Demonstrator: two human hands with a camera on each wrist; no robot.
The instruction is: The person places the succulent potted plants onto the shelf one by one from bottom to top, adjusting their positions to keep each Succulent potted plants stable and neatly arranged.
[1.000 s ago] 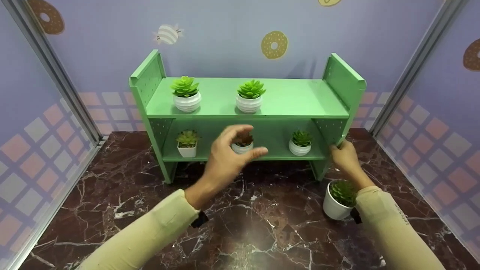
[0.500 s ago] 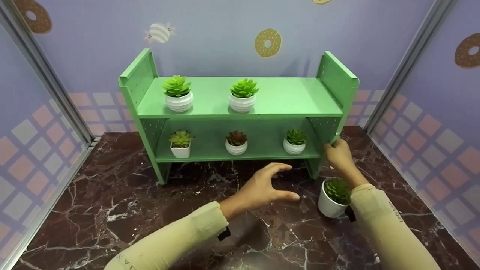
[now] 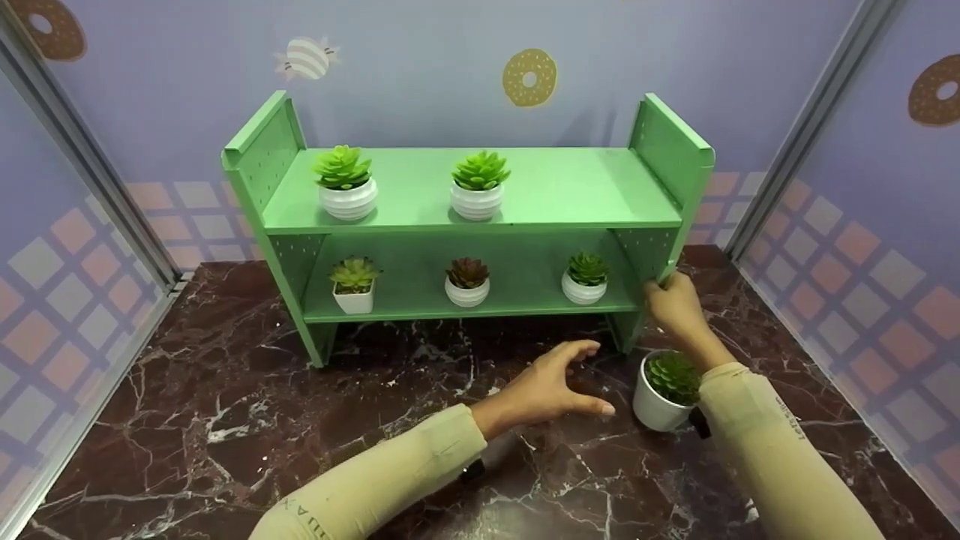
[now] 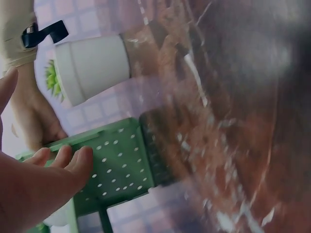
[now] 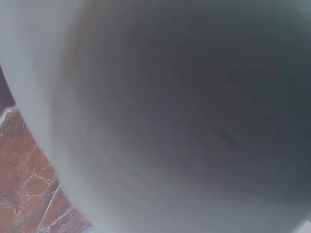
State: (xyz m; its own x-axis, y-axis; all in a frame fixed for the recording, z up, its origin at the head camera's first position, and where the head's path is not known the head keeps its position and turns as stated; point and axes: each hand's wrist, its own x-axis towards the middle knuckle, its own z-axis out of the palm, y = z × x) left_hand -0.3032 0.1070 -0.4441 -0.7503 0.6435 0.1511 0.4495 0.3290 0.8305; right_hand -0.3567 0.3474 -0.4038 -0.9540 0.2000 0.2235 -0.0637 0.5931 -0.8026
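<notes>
My left hand (image 3: 544, 386) hangs above the marble table with thumb and fingers spread apart, holding nothing. Just to its right stands a large white pot with a green succulent (image 3: 664, 394), apart from the fingertips. My right hand (image 3: 679, 306) grips the front edge of the right side panel of a green two-tier shelf (image 3: 577, 184); its fingertips are partly hidden there. In the left wrist view that panel (image 4: 116, 160) lies beyond my left fingers, with the white pot (image 4: 95, 65) above it. The same pot (image 5: 146, 145) fills most of the right wrist view, blurred.
On the upper shelf sit two light-green succulents, one left (image 3: 346, 184) and one central (image 3: 478, 186). The lower shelf bears a square-potted succulent (image 3: 354, 285), a brown one (image 3: 467, 283) and a dark-green one (image 3: 585, 277). Patterned walls (image 3: 420, 67) enclose the table (image 3: 225, 450).
My left hand has come down and right from in front of the lower shelf's brown succulent to near the large white pot. The right hand keeps its grip on the panel. The head view has shifted slightly.
</notes>
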